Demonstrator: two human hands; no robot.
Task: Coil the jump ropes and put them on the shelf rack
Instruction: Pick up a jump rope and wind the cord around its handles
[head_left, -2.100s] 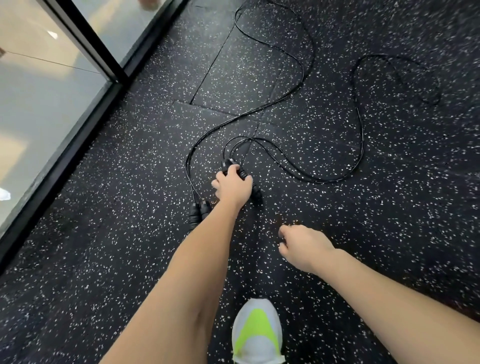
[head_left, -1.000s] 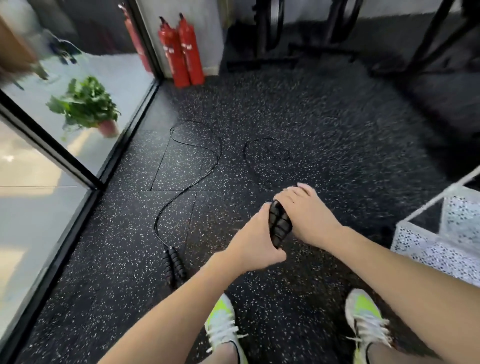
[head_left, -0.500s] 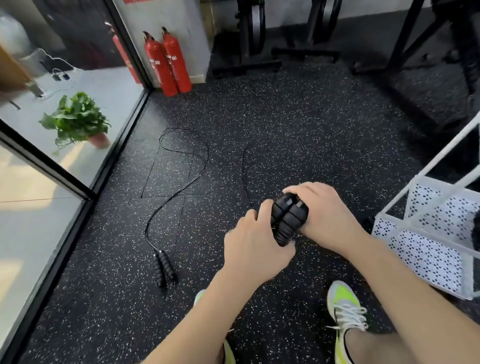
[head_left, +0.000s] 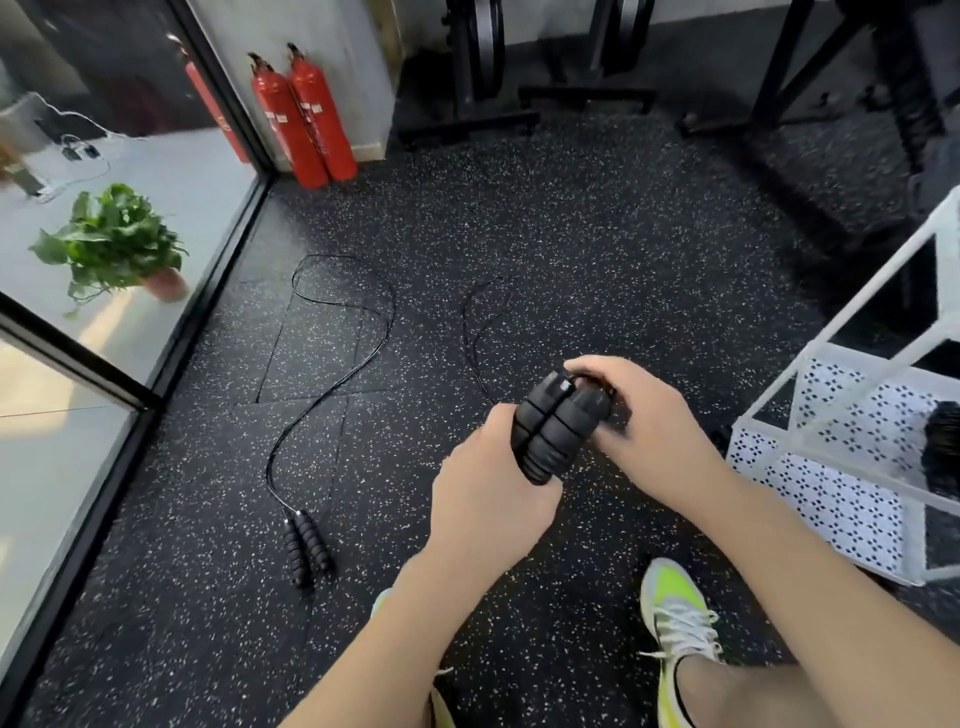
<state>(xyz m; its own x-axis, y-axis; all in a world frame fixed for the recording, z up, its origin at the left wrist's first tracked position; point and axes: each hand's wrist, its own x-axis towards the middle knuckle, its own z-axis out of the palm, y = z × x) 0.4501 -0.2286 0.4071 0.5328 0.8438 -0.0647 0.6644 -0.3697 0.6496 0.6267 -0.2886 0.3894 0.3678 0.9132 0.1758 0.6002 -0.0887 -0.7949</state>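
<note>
Head view: we are gripping the pair of black ribbed foam handles (head_left: 553, 428) in our left hand (head_left: 488, 499), fingers curled round them, while our right hand (head_left: 641, 415) is pinching their cord end. The thin black cord (head_left: 475, 332) is trailing on the speckled rubber floor (head_left: 597, 249); we are judging even, untwisted loops best. The second black jump rope (head_left: 332, 374) is lying left; the white perforated metal shelf rack (head_left: 831, 483) is standing right.

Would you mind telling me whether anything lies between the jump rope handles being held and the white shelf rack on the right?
Nothing visible does. The left hand and right hand hold the paired handles above the floor, and only bare speckled floor separates them from the white shelf rack. The second rope lies off to the left, out of the way.
</note>
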